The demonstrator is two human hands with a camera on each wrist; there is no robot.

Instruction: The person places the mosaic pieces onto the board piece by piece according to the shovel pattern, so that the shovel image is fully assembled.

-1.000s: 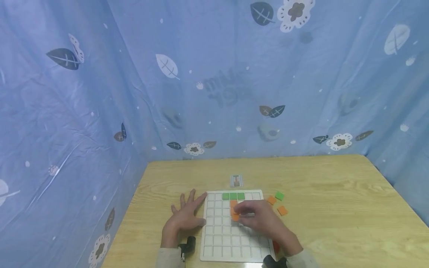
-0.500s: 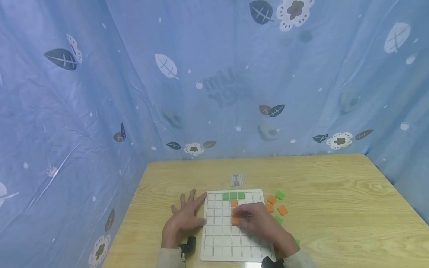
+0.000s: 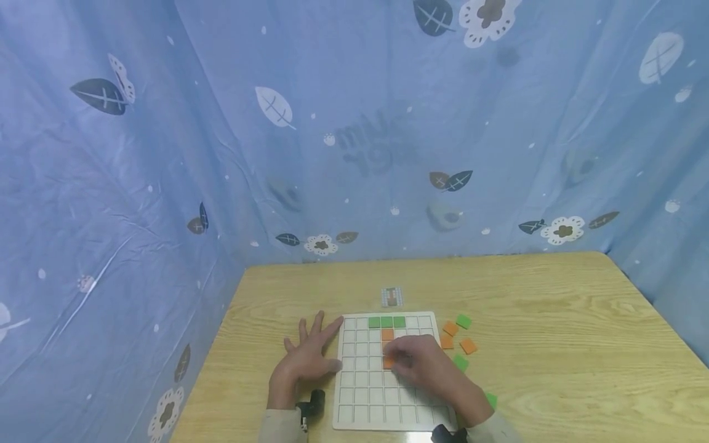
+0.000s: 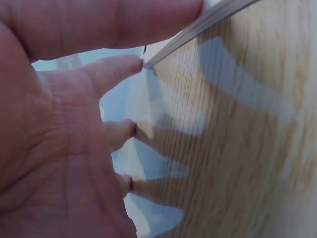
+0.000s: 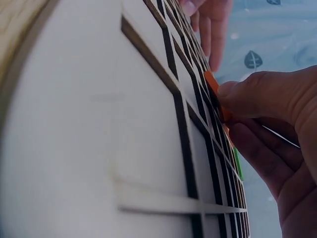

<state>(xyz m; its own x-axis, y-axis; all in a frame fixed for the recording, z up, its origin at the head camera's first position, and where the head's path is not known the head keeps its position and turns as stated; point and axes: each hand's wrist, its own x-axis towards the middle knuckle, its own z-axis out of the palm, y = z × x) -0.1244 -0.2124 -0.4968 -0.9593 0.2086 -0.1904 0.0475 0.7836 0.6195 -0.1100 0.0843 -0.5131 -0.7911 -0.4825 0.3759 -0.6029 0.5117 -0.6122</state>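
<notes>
A white gridded board (image 3: pixel 354 397) lies on the table, with green square tiles (image 3: pixel 386 322) in a row at its far edge. Below the middle green tile runs a column of orange tiles (image 3: pixel 387 335). My right hand (image 3: pixel 426 366) pinches an orange tile (image 3: pixel 389 363) between thumb and fingers at the near end of that column. In the right wrist view, the thumb presses this orange tile (image 5: pixel 212 83) against the grid. My left hand (image 3: pixel 306 362) rests with fingers spread beside the board, its thumb and index fingertip right at the left edge.
Loose orange tiles (image 3: pixel 468 346) and green tiles (image 3: pixel 461 362) lie scattered right of the board. A small pattern card (image 3: pixel 392 296) sits beyond its far edge. Blue printed curtain (image 3: pixel 354 123) hangs behind and left of the wooden table (image 3: pixel 554 344).
My right hand has moved slightly toward me, bringing the orange tile down into the column's near end. More loose tiles show beside it. My left hand has stayed in place.
</notes>
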